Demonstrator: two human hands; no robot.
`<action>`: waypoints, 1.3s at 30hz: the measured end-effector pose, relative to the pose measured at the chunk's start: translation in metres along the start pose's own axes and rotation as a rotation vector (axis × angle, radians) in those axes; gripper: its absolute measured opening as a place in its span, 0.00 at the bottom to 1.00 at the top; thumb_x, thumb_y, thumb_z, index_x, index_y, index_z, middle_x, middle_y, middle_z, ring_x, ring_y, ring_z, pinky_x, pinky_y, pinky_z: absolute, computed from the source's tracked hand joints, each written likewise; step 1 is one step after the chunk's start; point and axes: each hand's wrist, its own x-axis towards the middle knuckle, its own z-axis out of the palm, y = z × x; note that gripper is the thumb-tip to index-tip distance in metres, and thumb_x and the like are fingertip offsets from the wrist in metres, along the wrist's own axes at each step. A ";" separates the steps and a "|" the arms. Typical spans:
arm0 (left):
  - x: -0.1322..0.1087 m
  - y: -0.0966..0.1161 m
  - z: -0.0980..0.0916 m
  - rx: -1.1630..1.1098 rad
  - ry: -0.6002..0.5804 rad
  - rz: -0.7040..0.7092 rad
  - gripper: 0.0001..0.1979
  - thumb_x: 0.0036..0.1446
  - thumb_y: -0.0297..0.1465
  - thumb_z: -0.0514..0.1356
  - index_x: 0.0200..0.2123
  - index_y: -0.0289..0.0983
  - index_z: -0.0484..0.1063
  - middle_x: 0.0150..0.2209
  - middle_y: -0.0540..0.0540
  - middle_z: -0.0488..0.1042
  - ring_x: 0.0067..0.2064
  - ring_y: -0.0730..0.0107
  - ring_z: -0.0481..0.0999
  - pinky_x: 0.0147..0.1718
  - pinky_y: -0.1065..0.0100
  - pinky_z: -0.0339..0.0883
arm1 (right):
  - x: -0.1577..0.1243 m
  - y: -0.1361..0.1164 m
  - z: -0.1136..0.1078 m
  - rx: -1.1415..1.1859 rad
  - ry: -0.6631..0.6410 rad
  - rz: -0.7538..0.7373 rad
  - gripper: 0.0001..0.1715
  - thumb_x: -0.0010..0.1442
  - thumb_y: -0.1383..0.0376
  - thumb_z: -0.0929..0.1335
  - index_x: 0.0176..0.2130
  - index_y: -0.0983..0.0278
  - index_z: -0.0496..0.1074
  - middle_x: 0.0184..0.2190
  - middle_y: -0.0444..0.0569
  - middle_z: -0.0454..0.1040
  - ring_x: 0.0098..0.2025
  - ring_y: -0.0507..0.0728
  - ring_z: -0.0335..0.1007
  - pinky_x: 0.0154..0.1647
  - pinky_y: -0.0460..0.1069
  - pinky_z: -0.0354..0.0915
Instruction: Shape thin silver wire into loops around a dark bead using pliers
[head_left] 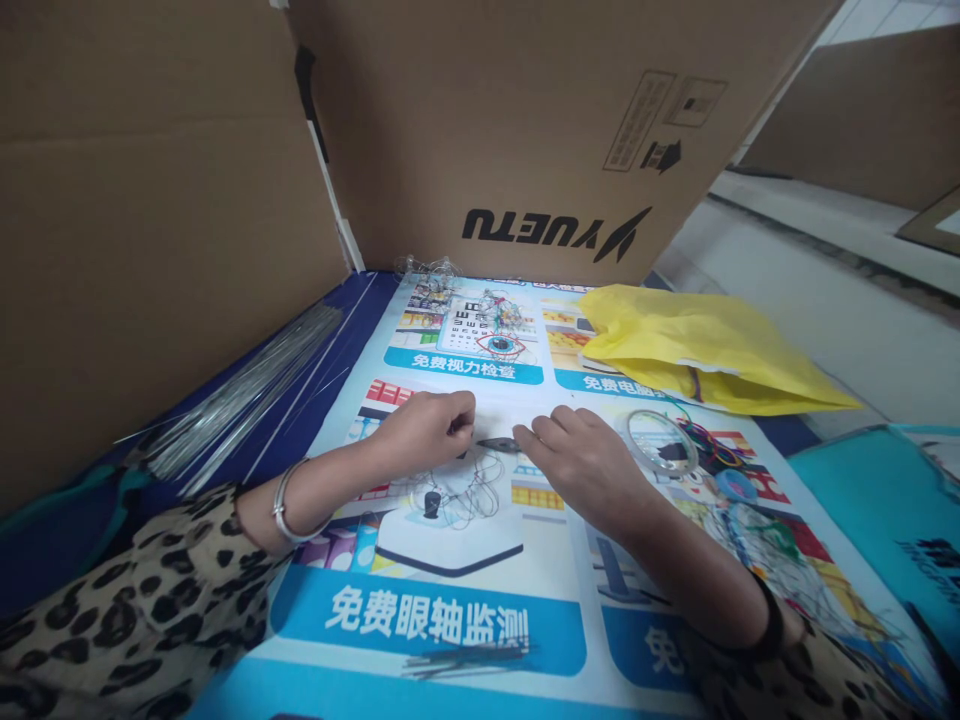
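Observation:
My left hand (433, 430) is closed, thumb against curled fingers, above the middle of the printed sheet (450, 545). A tangle of thin wire (476, 495) lies just below it, and whatever the fingers pinch is too fine to make out. To the right, my right hand (581, 460) is wrapped round dark pliers (501, 444), whose narrow jaws point left toward my left hand. The palm hides the pliers' handles. A gap separates the two hands.
Straight wires (247, 390) lie in a bundle at the left, with short dark pieces (469, 658) at the front. A yellow bag (697, 345), a clear ring (661, 442) and coloured wires (712, 440) are at the right. Cardboard (525, 130) stands behind.

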 end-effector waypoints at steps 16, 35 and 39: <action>0.001 -0.009 -0.005 -0.310 -0.090 0.104 0.04 0.55 0.30 0.52 0.29 0.36 0.63 0.23 0.54 0.63 0.24 0.79 0.60 0.24 0.76 0.55 | -0.002 0.006 0.010 0.028 -0.028 0.034 0.09 0.60 0.70 0.61 0.40 0.64 0.68 0.29 0.47 0.67 0.33 0.56 0.55 0.32 0.51 0.46; -0.003 -0.009 0.007 -0.237 0.106 -0.051 0.04 0.52 0.29 0.53 0.27 0.36 0.64 0.19 0.56 0.63 0.21 0.81 0.59 0.20 0.77 0.52 | -0.007 0.011 0.026 0.272 -0.070 0.261 0.19 0.59 0.56 0.63 0.44 0.65 0.69 0.37 0.53 0.70 0.41 0.58 0.60 0.39 0.50 0.52; -0.007 -0.008 0.010 -0.222 0.142 -0.078 0.04 0.52 0.29 0.53 0.26 0.36 0.63 0.19 0.56 0.63 0.20 0.81 0.59 0.21 0.77 0.52 | -0.009 0.012 0.028 0.272 -0.118 0.306 0.20 0.59 0.54 0.62 0.44 0.64 0.69 0.38 0.53 0.70 0.41 0.58 0.60 0.41 0.52 0.52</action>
